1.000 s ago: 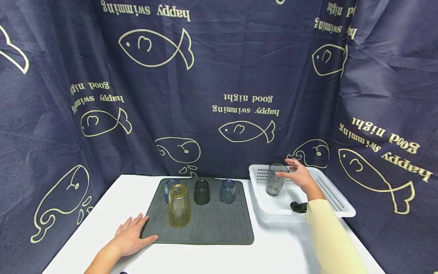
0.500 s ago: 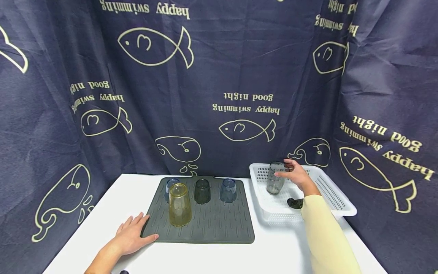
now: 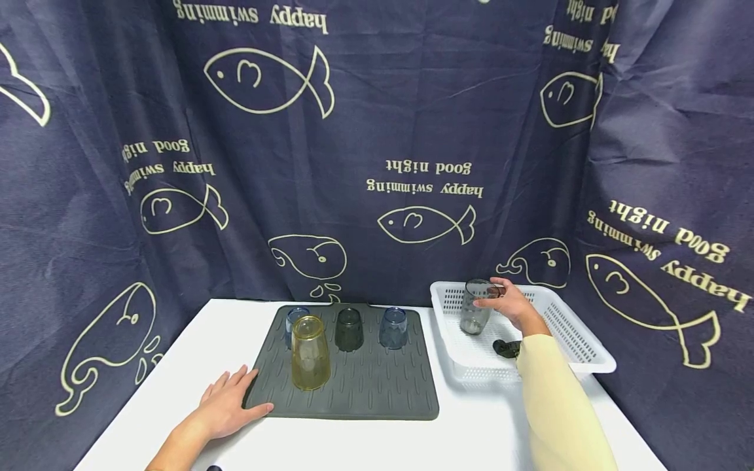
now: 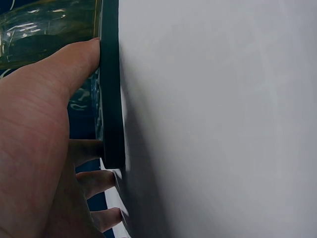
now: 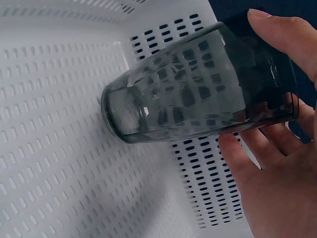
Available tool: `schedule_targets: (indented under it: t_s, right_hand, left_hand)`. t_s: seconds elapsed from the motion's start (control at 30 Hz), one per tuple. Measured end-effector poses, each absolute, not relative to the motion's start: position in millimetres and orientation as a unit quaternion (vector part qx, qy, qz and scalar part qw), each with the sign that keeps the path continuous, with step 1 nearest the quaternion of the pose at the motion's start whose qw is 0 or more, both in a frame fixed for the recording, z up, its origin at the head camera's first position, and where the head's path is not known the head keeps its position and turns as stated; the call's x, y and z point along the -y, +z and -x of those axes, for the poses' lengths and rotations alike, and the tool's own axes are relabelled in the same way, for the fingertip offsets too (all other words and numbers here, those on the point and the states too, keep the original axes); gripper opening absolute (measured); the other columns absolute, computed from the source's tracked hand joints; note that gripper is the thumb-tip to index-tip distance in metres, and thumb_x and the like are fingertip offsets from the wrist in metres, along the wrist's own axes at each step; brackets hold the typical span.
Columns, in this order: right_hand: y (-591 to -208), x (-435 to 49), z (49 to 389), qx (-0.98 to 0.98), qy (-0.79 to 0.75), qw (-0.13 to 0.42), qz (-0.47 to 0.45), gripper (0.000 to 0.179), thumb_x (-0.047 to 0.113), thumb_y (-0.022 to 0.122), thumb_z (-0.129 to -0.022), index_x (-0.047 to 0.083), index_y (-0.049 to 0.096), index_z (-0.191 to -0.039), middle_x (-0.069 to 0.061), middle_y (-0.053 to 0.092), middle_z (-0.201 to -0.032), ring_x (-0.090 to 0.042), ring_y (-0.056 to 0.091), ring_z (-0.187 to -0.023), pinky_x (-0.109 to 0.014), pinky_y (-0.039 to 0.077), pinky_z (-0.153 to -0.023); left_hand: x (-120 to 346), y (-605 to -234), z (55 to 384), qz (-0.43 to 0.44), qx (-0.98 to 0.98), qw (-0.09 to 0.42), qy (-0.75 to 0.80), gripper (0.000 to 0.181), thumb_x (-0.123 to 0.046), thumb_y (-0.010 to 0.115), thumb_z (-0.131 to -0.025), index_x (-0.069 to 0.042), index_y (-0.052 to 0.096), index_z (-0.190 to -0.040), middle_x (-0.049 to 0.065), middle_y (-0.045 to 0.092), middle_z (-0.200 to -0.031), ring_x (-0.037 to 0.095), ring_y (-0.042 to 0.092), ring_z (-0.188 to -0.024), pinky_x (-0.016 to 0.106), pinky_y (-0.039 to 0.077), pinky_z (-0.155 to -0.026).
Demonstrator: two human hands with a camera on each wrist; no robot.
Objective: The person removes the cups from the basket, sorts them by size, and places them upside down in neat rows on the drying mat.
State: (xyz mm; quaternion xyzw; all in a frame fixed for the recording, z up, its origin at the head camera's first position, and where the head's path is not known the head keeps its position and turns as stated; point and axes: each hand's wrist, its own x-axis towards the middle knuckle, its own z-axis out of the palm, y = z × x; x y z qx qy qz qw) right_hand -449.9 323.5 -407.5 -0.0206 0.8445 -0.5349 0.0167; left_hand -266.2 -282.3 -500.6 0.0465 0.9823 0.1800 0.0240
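Note:
My right hand (image 3: 512, 306) holds a tall smoky grey glass (image 3: 474, 313) near its rim, thumb on one side and fingers round the other. The glass stands mouth up in the left back part of a white perforated basket (image 3: 450, 350); its base is at the basket floor in the right wrist view. My left hand (image 3: 219, 407) lies spread at the front left corner of a dark grey drying mat (image 3: 377, 392). In the left wrist view its thumb (image 4: 81, 54) touches the mat's edge.
On the mat, a tall yellow glass (image 3: 310, 360) stands upside down in front. Behind it are a blue glass (image 3: 294, 319), a dark grey glass (image 3: 349, 330) and another blue glass (image 3: 393, 329). A navy fish-print curtain (image 3: 353, 131) closes off the back and sides.
The right hand's fingers have closed in round the grey glass near its rim. The glass stays in about the same place, and the left hand has not moved.

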Motion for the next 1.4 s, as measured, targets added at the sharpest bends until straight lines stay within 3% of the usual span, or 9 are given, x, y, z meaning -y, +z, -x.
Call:
schedule_targets:
  t_s: [0.53,0.97,1.4]
  right_hand:
    - [-414.3,-321.7,449.1,-0.858,-0.514,0.005,0.004,0.090,0.010,0.085,-0.082,-0.008,0.030,-0.151,-0.027,0.046,-0.141,-0.038,0.050,-0.127,-0.056,0.047,-0.110]
    - [-401.4,-322.3,435.0,-0.854,-0.519,0.010,0.013,0.095,0.014,0.083,-0.085,-0.007,0.022,-0.155,-0.029,0.039,-0.148,-0.045,0.043,-0.138,-0.058,0.043,-0.114]
    - [-394.1,-321.0,420.0,-0.856,-0.514,-0.022,0.054,0.093,0.017,0.083,-0.085,-0.003,0.025,-0.156,-0.028,0.043,-0.148,-0.040,0.049,-0.132,-0.053,0.051,-0.107]
  left_hand:
    - [282.5,-500.1,264.5,-0.045,-0.983,0.016,0.178,0.097,-0.067,0.068,-0.086,0.004,0.046,-0.148,0.035,0.038,-0.156,0.068,0.028,-0.141,0.081,0.025,-0.107]
    - [281.7,-498.6,263.4,-0.045,-0.981,0.019,0.185,0.097,-0.067,0.068,-0.086,0.004,0.046,-0.148,0.036,0.037,-0.156,0.067,0.026,-0.142,0.081,0.023,-0.108]
    - [282.1,-498.7,263.8,-0.042,-0.982,0.023,0.184,0.097,-0.068,0.068,-0.086,0.004,0.046,-0.149,0.035,0.037,-0.156,0.068,0.026,-0.142,0.081,0.023,-0.109]
